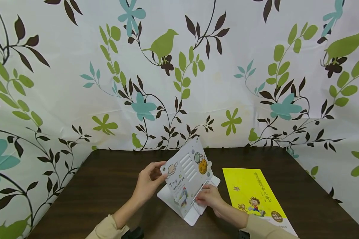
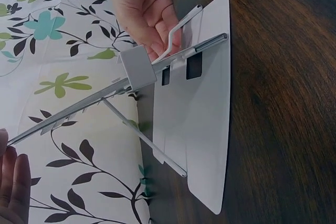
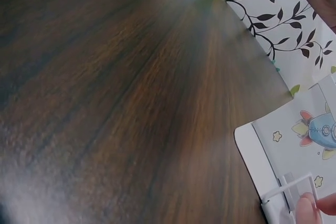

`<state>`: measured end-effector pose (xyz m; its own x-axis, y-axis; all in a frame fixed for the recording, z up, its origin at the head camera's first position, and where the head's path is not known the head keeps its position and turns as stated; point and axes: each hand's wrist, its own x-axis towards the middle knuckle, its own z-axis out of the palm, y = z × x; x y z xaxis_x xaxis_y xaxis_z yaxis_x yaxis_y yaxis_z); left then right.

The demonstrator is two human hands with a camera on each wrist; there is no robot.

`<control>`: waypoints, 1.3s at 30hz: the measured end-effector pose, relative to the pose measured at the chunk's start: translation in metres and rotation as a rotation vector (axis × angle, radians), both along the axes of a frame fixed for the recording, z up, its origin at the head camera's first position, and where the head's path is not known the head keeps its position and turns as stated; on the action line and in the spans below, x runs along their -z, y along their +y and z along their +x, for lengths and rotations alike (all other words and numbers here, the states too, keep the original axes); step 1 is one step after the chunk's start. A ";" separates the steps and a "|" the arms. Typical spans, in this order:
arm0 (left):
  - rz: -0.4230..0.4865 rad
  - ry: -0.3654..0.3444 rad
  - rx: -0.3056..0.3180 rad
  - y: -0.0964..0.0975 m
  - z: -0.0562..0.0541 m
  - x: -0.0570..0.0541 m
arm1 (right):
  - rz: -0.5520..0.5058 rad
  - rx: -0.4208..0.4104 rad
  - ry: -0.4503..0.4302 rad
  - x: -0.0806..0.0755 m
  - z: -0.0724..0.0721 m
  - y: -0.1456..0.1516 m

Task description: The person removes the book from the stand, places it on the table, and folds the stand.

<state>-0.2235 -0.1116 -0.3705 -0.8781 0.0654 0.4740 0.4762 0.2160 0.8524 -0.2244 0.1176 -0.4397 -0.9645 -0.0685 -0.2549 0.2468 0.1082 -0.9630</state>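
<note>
A white book stand (image 1: 194,177), printed with planets, a rocket and "Tiny universe", stands tilted on the dark table. My left hand (image 1: 148,181) pinches the upper left corner of its back panel between thumb and fingers. Low at the front, my right hand (image 1: 212,199) has its thumb and finger on the wire page holder (image 3: 286,188). From behind, the left wrist view shows the panel raised off the base plate (image 2: 202,119), with a thin support rod (image 2: 144,137) running between them. A white bent ledge (image 2: 137,69) juts from the panel's front.
To the right of the stand a yellow book (image 1: 246,189) with a cartoon child on its cover lies flat. The dark wood table (image 1: 107,172) reaches back to a hanging cloth (image 1: 215,86) patterned with leaves, flowers and birds.
</note>
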 end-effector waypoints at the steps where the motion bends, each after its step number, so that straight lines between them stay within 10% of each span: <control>1: 0.004 -0.001 0.000 0.000 0.001 -0.001 | -0.002 0.001 0.004 0.000 0.000 -0.001; 9: -0.008 0.007 -0.017 0.001 0.012 -0.015 | 0.004 0.023 -0.010 -0.003 0.002 -0.006; 19: 0.027 0.027 0.002 -0.001 0.006 0.000 | 0.009 -0.012 -0.011 -0.003 -0.004 -0.002; 39: 0.093 0.028 -0.006 0.017 0.035 0.006 | 0.090 -0.111 0.004 -0.005 -0.021 0.010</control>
<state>-0.1882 -0.0946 -0.3767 -0.8648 0.0148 0.5020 0.4989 0.1396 0.8553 -0.2454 0.1274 -0.4348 -0.9533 -0.1520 -0.2609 0.2245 0.2209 -0.9491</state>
